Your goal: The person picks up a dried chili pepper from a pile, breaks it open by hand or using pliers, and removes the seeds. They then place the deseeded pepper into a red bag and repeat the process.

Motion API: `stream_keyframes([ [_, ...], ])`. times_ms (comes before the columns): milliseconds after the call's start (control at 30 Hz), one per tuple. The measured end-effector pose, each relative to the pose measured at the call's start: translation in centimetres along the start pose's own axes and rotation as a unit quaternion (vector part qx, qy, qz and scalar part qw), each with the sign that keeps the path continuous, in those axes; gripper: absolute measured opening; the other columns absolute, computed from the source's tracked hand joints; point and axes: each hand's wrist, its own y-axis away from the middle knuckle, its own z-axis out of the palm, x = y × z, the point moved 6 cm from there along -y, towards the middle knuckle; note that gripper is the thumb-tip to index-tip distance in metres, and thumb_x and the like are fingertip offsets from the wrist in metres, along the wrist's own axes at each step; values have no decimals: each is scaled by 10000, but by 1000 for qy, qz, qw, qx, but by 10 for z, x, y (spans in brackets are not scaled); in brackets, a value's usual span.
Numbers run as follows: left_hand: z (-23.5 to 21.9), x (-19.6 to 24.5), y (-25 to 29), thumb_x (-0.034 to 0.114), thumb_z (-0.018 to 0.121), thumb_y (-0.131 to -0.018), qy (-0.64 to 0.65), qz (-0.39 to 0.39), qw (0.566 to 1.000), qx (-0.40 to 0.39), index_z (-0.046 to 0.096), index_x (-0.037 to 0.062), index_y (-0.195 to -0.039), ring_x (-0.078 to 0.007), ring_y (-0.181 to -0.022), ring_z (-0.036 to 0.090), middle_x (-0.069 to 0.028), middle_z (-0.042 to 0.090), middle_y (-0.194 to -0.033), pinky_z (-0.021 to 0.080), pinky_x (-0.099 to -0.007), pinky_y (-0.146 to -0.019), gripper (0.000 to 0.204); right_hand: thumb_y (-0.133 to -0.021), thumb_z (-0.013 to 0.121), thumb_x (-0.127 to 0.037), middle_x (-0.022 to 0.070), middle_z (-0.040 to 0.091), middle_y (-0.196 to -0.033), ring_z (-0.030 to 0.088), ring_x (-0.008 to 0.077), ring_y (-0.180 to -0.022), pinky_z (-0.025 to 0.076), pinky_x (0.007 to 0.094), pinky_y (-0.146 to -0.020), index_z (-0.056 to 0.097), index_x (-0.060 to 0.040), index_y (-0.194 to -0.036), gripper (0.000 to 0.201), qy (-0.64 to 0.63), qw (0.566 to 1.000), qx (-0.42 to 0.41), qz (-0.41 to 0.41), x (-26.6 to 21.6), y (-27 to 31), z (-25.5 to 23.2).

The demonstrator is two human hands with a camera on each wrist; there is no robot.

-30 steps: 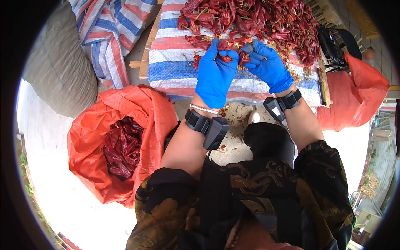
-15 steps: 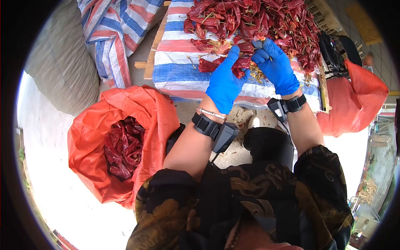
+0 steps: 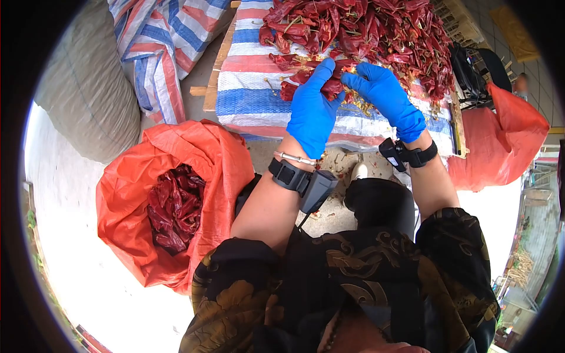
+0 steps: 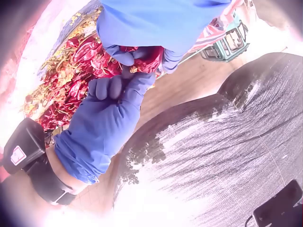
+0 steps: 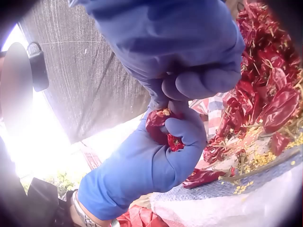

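Note:
Blue gloves cover both hands. The left hand (image 3: 313, 112) curls its fingers round dried red peppers (image 3: 331, 88) over the striped sheet (image 3: 247, 101). In the right wrist view, a pepper (image 5: 157, 121) and another red piece (image 5: 175, 142) show in the left hand's (image 5: 142, 156) grasp. The right hand (image 3: 386, 99) meets the left from the right side, thumb and forefinger at the peppers' stem end; its other fingers are curled. In the left wrist view the right hand (image 4: 106, 113) touches the held pepper (image 4: 150, 59). Whatever lies between its fingertips is hidden.
Dried peppers (image 3: 376, 29) are heaped on the sheet's far side, with yellow seeds and stems near them. An open red sack (image 3: 120, 194) of peppers stands at the left, a grey sack (image 3: 88, 88) behind it. Another red sack (image 3: 500, 144) stands right.
Over the last second, both hands moved slightly right in the head view. Since the middle frame, the right hand has come down and closer to the left hand, its fingertips now at the peppers.

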Motion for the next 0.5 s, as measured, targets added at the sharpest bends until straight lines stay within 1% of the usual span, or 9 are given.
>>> stream_keyframes([
  [100,0,-1,0,148,639,-774,-75,-18,997,-13,544,84,-1039,-115,-786,525,-23,590,-896,429,-248,-678,288,-780,628,-240,23,575,-705,530,113,-678,421,265,-619,601,13,-890,277,21,995,-95,5,-9,6,8],
  [167,4,-5,3,137,636,-772,-51,-23,998,-42,533,69,-1071,-120,-779,524,-33,587,-905,432,-231,-659,324,-778,625,-213,12,568,-666,506,80,-600,398,224,-547,610,0,-858,228,-198,972,-118,33,-3,9,15],
  [200,7,-9,4,125,632,-769,-27,-29,997,-71,522,55,-1104,-125,-772,524,-42,583,-914,435,-214,-640,360,-778,625,-213,12,568,-666,506,80,-600,398,224,-547,610,0,-858,228,-199,972,-118,34,2,10,15],
  [233,2,-13,1,125,632,-769,-28,-29,997,-71,522,55,-1104,-125,-772,524,-42,583,-914,435,-214,-640,360,-788,609,-200,3,556,-650,465,60,-547,362,203,-502,608,-11,-860,203,-313,937,-133,77,11,11,18],
  [267,-3,-12,-4,116,602,-788,-82,26,991,-102,500,49,-1138,-131,-766,525,-56,578,-926,436,-200,-616,372,-799,593,-188,-6,544,-635,424,40,-495,326,183,-457,607,-22,-863,178,-422,887,-146,119,19,12,23],
  [300,3,-6,-1,107,572,-806,-135,81,979,-132,477,43,-1173,-136,-759,525,-69,573,-937,438,-187,-591,384,-799,593,-188,-6,544,-635,424,40,-495,326,183,-457,607,-22,-863,178,-423,886,-145,120,26,11,27],
  [333,5,-4,-1,107,572,-806,-135,80,979,-131,477,43,-1173,-136,-759,525,-69,573,-937,438,-187,-591,384,-810,574,-180,-16,530,-618,381,27,-466,289,172,-435,603,-34,-870,160,-490,854,-136,112,30,10,31],
  [400,-3,-12,-4,111,496,-855,57,-46,997,-11,473,54,-1170,-140,-719,534,-92,573,-941,439,-193,-555,321,-839,518,-154,-35,489,-576,325,28,-428,250,177,-406,590,-53,-898,138,-565,812,-100,108,37,10,39],
  [500,-8,-13,-7,121,465,-872,104,-55,993,8,504,59,-1108,-134,-673,517,-83,565,-888,429,-205,-514,247,-845,504,-153,-46,445,-560,293,47,-410,235,189,-406,562,-79,-799,105,-637,751,-134,109,36,9,49],
])
